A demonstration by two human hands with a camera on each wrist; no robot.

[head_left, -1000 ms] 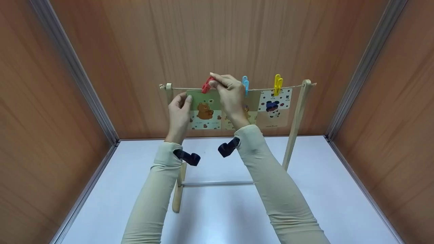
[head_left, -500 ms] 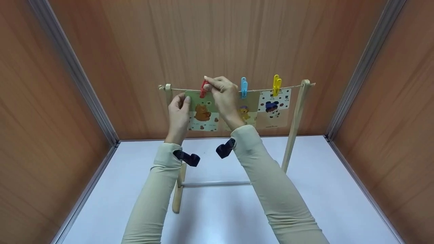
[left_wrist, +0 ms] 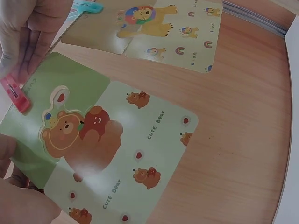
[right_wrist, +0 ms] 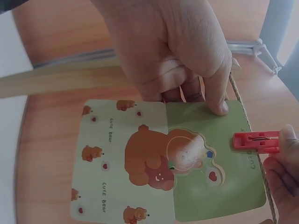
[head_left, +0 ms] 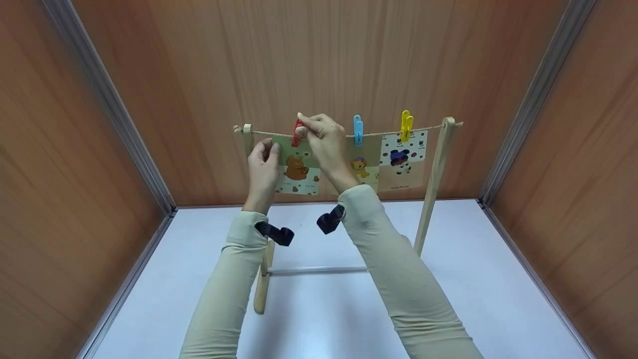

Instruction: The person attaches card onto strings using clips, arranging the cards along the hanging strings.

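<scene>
A green and white bear card (head_left: pixel 297 169) hangs at the left part of a twine line (head_left: pixel 269 133). My left hand (head_left: pixel 262 172) pinches the card's left edge between thumb and fingers, as the right wrist view also shows. A red clothespin (right_wrist: pixel 254 141) sits over the card's top edge and the twine, its jaws on the green half. The thumb and index finger of my right hand (head_left: pixel 326 144) pinch its handles. Right of that hand, a lion card (head_left: pixel 366 167) hangs under a blue clothespin (head_left: pixel 358 130).
A third card with a dark blue-eared figure (head_left: pixel 402 159) hangs from a yellow clothespin (head_left: pixel 406 126) at the right. Wooden posts (head_left: pixel 433 187) hold the twine above a white tabletop (head_left: pixel 319 319). Wood-grain panels (head_left: pixel 319 60) with metal corner strips enclose the space.
My right hand has moved slightly left and down with the red clothespin, which now sits lower over the card's top edge. The twine sags a little more; the left hand stays at the card's edge.
</scene>
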